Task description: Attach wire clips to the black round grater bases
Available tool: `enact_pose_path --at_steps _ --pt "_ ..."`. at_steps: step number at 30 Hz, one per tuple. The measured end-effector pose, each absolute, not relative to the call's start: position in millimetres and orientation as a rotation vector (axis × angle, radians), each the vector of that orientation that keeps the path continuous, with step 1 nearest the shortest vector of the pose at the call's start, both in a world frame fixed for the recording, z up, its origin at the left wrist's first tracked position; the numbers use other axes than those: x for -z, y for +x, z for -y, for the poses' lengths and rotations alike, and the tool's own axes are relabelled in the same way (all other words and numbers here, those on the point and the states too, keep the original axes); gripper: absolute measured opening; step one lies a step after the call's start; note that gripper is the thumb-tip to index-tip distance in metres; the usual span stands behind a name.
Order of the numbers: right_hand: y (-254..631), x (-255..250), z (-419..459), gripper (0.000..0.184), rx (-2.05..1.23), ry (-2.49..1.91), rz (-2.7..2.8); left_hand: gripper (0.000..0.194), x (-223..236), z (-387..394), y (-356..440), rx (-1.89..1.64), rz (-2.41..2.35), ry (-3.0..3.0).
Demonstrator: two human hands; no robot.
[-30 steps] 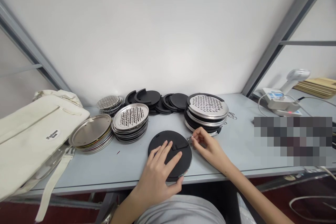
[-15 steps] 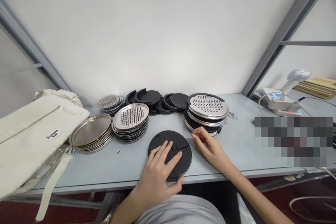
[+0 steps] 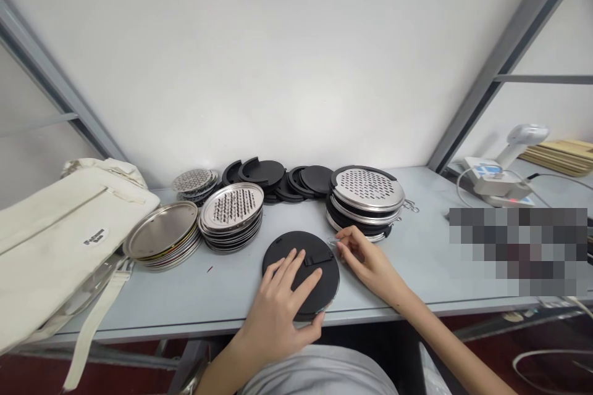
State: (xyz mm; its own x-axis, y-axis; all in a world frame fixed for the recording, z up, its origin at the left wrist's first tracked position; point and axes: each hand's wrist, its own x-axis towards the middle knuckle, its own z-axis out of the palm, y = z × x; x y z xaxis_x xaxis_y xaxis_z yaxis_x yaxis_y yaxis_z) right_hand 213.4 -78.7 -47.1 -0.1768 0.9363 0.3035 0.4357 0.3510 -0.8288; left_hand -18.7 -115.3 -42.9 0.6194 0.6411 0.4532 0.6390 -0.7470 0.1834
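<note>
Left hand (image 3: pixel 280 296): spread flat over the black disc (image 3: pixel 296 242), fingers fanned, thumb down by the near rim; pressing, not clutching.
Right hand (image 3: pixel 365 256): pinched up, thumb and forefinger closed on a wire loop (image 3: pixel 332 241), right beside the disc's upper right edge.
Black disc: front and centre, lying flat near the front edge of the table (image 3: pixel 231 284), a sliver of shiny metal showing at the lower right rim.
Step in hand: working the loop at the disc's edge, by the look of it; hooked in or merely alongside, too small to tell.
Next move: probably a call for firm left pressure and a fine, slow turn of that pinch, loop end squared to the rim.
Hands and work: two hands, one disc under the palm, one loop in the pinch.
Metal piles, left: three, counting smooth plates (image 3: pixel 162 231), coarse graters (image 3: pixel 232 207) and small perforated discs (image 3: pixel 192 180); layers too tight to number.
Tall stack (image 3: pixel 368 188), right: just one, one grater face on top, at least two rings (image 3: pixel 411 205) poking out rightward.
Black parts (image 3: pixel 317 179), by the wall: five at least, overlapping, exact total hidden.
Off to the left: one pale bag (image 3: pixel 69 241).
</note>
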Motion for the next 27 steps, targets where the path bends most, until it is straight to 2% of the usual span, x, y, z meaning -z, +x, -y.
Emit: enact_pose_path --at_steps 5,16,27 --pt "214.9 47.2 80.8 0.017 -0.775 -1.184 1.677 0.054 42.3 115.9 -18.5 -0.793 -1.119 2.824" --pt "212.6 42.8 79.5 0.023 -0.656 -1.229 1.850 0.056 42.1 114.7 -17.8 -0.808 -1.111 2.836" --pt "210.9 40.4 81.7 0.022 -0.755 -1.200 1.854 0.056 42.3 115.2 -18.5 -0.796 -1.112 2.839"
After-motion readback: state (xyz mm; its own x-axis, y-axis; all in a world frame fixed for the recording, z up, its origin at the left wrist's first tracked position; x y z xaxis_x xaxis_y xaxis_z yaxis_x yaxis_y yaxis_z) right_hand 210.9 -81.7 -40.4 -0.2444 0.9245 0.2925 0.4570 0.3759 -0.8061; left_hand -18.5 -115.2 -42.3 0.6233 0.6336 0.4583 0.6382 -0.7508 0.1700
